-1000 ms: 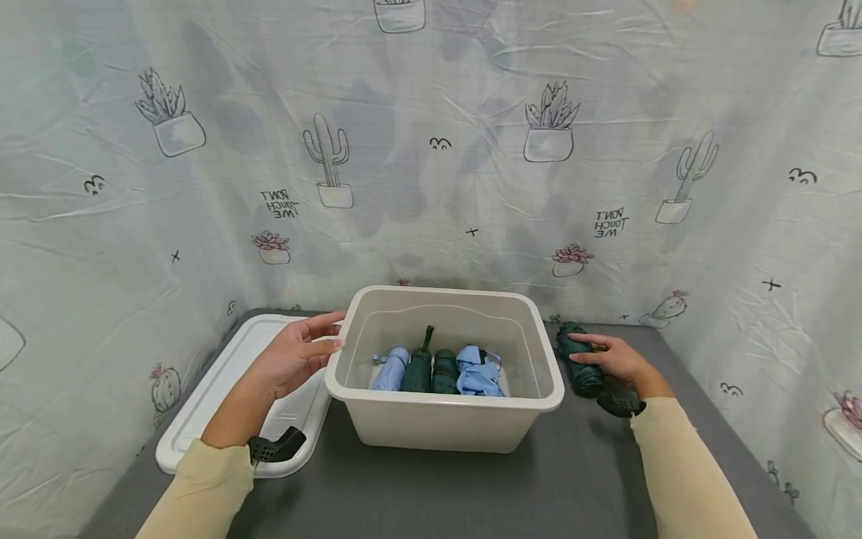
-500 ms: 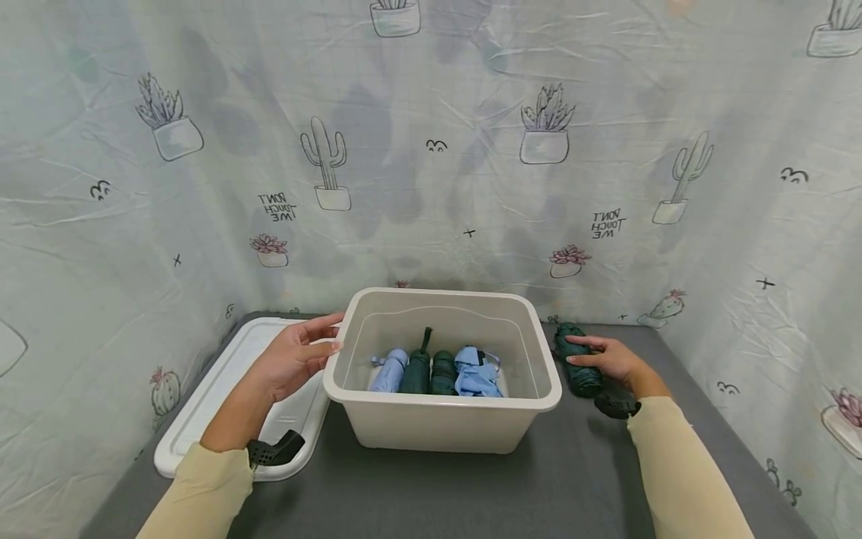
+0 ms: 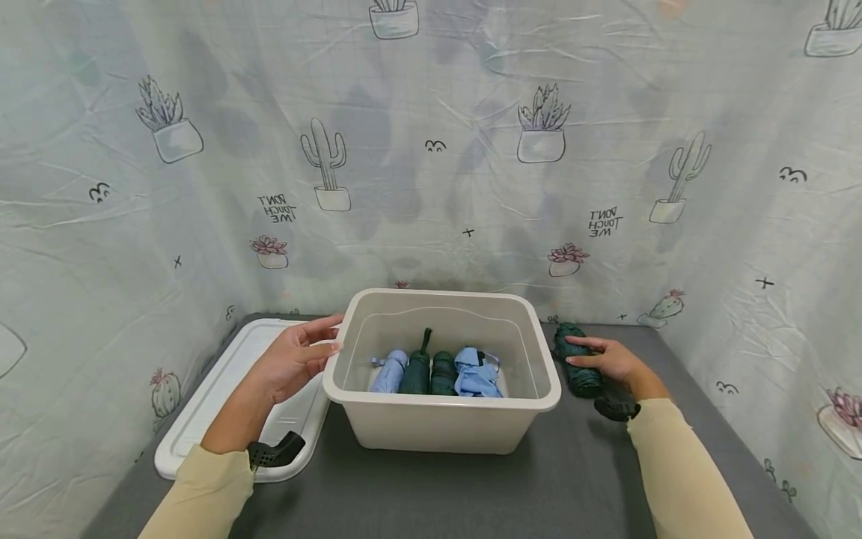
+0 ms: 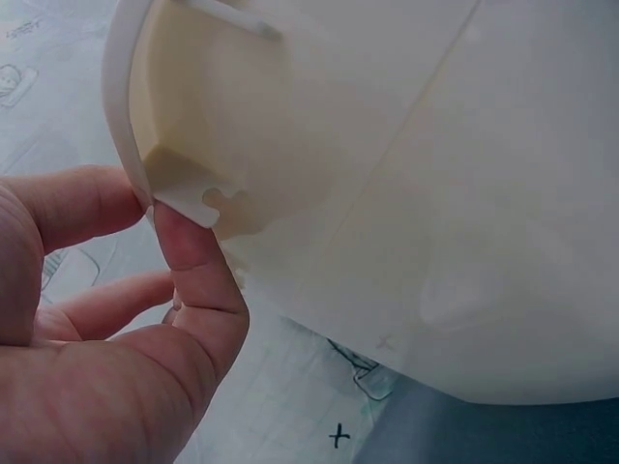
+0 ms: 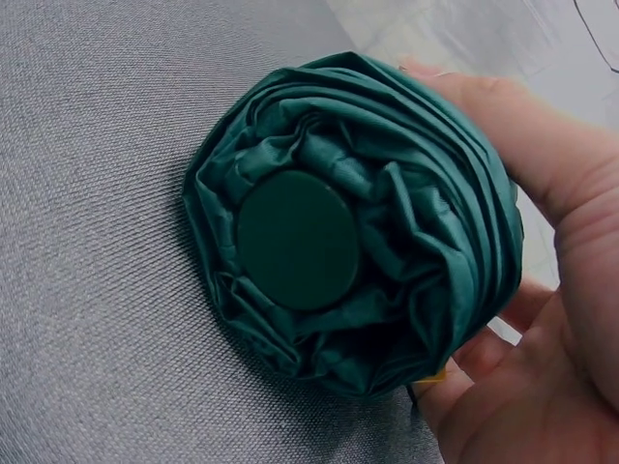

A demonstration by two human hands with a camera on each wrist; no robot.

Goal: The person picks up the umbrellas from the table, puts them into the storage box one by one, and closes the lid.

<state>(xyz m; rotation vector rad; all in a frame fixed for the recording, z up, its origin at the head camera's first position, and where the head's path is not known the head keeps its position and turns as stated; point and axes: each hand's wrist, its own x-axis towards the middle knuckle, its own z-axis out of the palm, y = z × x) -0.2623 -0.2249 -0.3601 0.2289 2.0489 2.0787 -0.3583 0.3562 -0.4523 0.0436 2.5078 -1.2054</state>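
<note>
A cream plastic storage bin [image 3: 438, 427] stands mid-table in the head view. My left hand [image 3: 299, 359] pinches its left rim [image 4: 124, 116] between thumb and finger, as the left wrist view confirms. To the right of the bin, a dark green folded umbrella [image 3: 582, 380] lies on the table. My right hand [image 3: 619, 364] grips it, thumb on one side and fingers on the other. Its round end cap [image 5: 298, 240] and pleated fabric face the right wrist camera. Inside the bin sit a light blue umbrella [image 3: 389, 373], two dark green ones [image 3: 416, 370] and a blue fabric bundle [image 3: 478, 374].
A white lid [image 3: 222, 404] lies left of the bin, partly under my left forearm. Grey cloth covers the table [image 3: 417, 494]. A pale curtain [image 3: 431, 187] with cactus drawings hangs behind and at both sides.
Both hands keep their holds on the bin rim and the green umbrella. Only a slight shift of the head view shows; the things themselves stay put.
</note>
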